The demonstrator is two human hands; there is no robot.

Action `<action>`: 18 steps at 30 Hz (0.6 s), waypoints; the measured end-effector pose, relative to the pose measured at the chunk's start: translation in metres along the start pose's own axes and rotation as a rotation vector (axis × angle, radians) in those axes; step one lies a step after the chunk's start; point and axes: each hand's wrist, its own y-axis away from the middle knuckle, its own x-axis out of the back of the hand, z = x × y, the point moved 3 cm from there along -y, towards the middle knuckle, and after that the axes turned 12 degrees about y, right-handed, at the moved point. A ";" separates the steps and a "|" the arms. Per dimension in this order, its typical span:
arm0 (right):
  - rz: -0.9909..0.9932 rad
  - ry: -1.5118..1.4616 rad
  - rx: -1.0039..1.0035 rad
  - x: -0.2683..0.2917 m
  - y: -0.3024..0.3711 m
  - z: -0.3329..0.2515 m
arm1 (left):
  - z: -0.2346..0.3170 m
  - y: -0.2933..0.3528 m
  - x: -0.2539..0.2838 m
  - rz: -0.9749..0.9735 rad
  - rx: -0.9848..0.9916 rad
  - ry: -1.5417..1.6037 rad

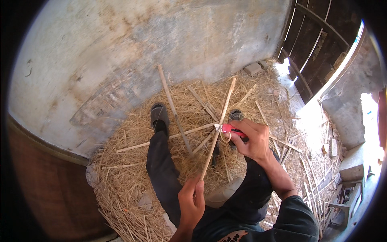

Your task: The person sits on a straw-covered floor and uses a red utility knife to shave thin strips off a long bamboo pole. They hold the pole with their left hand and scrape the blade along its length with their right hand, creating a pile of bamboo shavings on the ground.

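Observation:
My left hand (191,203) is closed around the lower end of a long pale wooden stick (227,101), which slants up and away from me. A red utility knife (232,129) is gripped in my right hand (254,139). Its blade touches or nearly touches the stick around mid-length, where a thinner stick (177,135) crosses from the left. Just below the knife hangs a thin loop of pale cord or fibre (226,138); whether my right fingers also hold it, I cannot tell.
Straw (129,173) covers the floor, with loose sticks such as a flat strip (171,101) leaning toward the stained wall (133,52). My feet stand apart in dark sandals (158,113). A plank door (314,44) and a brick (253,69) are at the far right.

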 end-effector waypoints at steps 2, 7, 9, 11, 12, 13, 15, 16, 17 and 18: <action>0.016 -0.013 0.015 0.001 -0.001 0.001 | 0.002 0.006 0.004 -0.013 0.076 -0.018; 0.093 0.019 -0.161 0.003 -0.013 0.035 | -0.004 0.022 0.012 -0.045 0.078 -0.054; 0.024 0.068 -0.138 0.005 -0.012 0.033 | -0.005 0.025 0.012 -0.045 0.090 -0.046; 0.034 0.056 -0.149 0.005 -0.011 0.030 | -0.009 0.029 0.013 -0.033 0.061 -0.032; 0.031 0.065 -0.156 0.004 -0.012 0.031 | -0.009 0.031 0.014 -0.029 0.066 -0.030; 0.031 0.079 -0.161 0.005 -0.013 0.032 | -0.010 0.032 0.014 -0.028 0.068 -0.023; 0.045 0.066 -0.144 0.004 -0.011 0.032 | -0.009 0.031 0.015 -0.033 0.090 -0.020; 0.051 0.057 -0.137 0.002 -0.010 0.032 | -0.006 0.032 0.016 -0.040 0.113 -0.028; 0.019 0.052 -0.152 0.000 -0.010 0.034 | -0.004 0.032 0.017 -0.047 0.137 -0.035; -0.013 0.046 -0.167 -0.002 -0.009 0.035 | -0.005 0.031 0.019 -0.046 0.149 -0.004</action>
